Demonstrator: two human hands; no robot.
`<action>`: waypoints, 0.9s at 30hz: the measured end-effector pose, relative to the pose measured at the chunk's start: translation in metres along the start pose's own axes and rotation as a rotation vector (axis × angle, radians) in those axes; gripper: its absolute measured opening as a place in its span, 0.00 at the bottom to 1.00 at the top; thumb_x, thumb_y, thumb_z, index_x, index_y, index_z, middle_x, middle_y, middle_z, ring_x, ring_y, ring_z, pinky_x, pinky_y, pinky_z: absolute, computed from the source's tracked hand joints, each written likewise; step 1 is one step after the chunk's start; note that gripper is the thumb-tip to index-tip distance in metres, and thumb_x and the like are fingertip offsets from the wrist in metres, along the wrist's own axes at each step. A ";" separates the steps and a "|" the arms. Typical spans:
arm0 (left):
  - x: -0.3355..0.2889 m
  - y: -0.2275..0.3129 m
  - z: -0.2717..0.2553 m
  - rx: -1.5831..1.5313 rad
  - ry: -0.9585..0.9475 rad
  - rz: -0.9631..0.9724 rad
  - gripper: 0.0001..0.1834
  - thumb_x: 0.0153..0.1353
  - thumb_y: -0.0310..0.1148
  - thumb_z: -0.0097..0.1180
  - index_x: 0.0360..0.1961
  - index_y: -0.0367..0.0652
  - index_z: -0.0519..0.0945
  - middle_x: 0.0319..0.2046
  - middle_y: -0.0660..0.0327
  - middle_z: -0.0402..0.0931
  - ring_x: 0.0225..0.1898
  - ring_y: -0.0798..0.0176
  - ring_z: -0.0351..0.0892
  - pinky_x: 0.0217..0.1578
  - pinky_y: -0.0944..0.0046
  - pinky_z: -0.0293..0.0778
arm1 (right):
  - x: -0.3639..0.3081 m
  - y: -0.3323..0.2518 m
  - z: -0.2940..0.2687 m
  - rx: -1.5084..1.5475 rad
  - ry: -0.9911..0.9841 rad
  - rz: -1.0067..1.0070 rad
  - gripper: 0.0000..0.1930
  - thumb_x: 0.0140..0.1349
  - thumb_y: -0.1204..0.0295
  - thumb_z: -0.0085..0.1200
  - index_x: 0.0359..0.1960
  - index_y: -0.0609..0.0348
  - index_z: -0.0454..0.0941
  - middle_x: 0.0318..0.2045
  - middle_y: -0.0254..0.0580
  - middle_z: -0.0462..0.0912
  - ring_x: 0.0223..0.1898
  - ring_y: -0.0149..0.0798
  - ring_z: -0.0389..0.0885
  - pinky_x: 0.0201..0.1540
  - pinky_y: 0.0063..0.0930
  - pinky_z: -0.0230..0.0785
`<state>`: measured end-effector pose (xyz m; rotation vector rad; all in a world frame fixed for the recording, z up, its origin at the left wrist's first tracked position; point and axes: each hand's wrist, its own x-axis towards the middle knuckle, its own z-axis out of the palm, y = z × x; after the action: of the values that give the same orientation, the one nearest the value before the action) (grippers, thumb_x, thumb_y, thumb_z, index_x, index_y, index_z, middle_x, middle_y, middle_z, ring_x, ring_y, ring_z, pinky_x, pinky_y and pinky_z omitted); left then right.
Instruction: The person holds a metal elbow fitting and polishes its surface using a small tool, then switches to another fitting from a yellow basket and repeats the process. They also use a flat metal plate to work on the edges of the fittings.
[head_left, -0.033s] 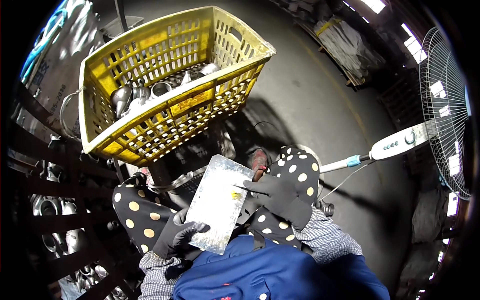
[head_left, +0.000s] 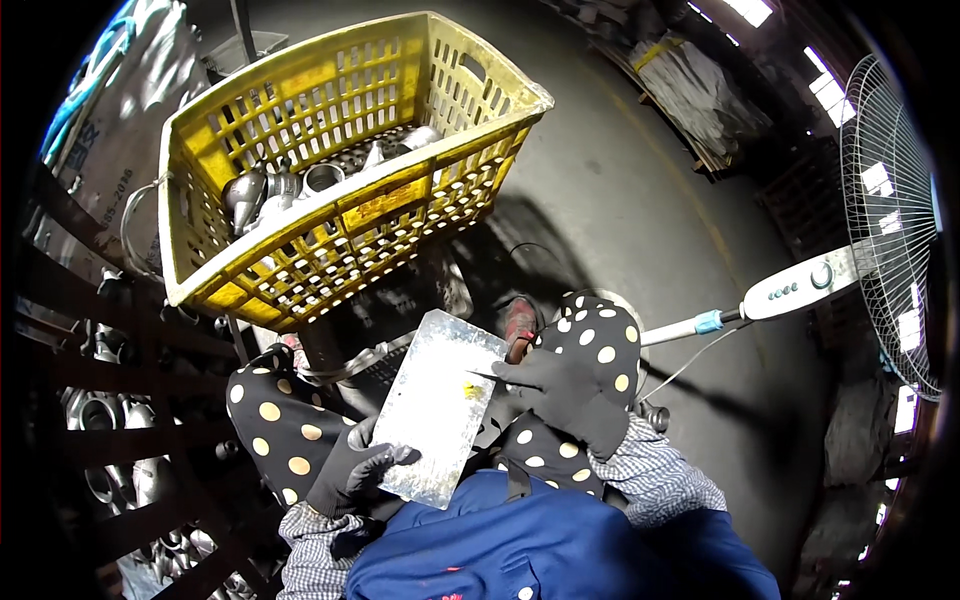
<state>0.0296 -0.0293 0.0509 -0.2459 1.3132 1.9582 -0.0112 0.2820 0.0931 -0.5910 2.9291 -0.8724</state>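
Observation:
A pale, flat rectangular plate (head_left: 430, 420), scuffed along its edges and glaring in the light, lies tilted above my lap. It looks like sheet metal and has a small yellow mark near its right side. My left hand (head_left: 358, 466), in a dark grey glove, grips the lower left edge with the thumb on top. At the upper right edge is my right hand (head_left: 560, 392), also gloved, with one finger reaching onto the face of the plate. The rest of that hand's grip is partly hidden.
Beyond my knees stands a yellow slotted plastic crate (head_left: 365, 205) with several shiny metal pipe fittings (head_left: 322, 180) inside. A standing fan (head_left: 885, 230) is at the right. Dark rack bars (head_left: 110, 445) with more metal parts behind them run along the left.

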 end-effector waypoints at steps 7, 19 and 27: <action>0.003 -0.007 -0.004 -0.108 0.005 0.026 0.20 0.59 0.26 0.58 0.51 0.30 0.70 0.38 0.60 0.78 0.40 0.72 0.78 0.42 0.73 0.74 | 0.003 -0.006 -0.002 -0.012 0.025 0.046 0.15 0.56 0.71 0.51 0.45 0.39 0.81 0.25 0.36 0.76 0.27 0.41 0.77 0.27 0.36 0.68; 0.000 -0.002 0.004 -0.122 0.008 0.039 0.21 0.59 0.26 0.59 0.51 0.30 0.70 0.40 0.60 0.78 0.39 0.72 0.78 0.42 0.72 0.74 | -0.001 0.011 -0.002 -0.071 -0.073 0.082 0.16 0.56 0.71 0.52 0.45 0.37 0.81 0.24 0.38 0.75 0.26 0.42 0.76 0.27 0.37 0.67; -0.001 0.000 0.005 -0.096 0.012 0.042 0.20 0.58 0.26 0.59 0.51 0.30 0.70 0.39 0.60 0.78 0.39 0.71 0.78 0.42 0.71 0.74 | -0.001 0.005 -0.005 -0.080 -0.086 0.043 0.17 0.54 0.72 0.52 0.45 0.38 0.81 0.24 0.35 0.73 0.28 0.40 0.76 0.27 0.34 0.68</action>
<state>0.0316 -0.0253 0.0543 -0.2788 1.2428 2.0608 -0.0125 0.2889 0.0945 -0.5532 2.8981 -0.7105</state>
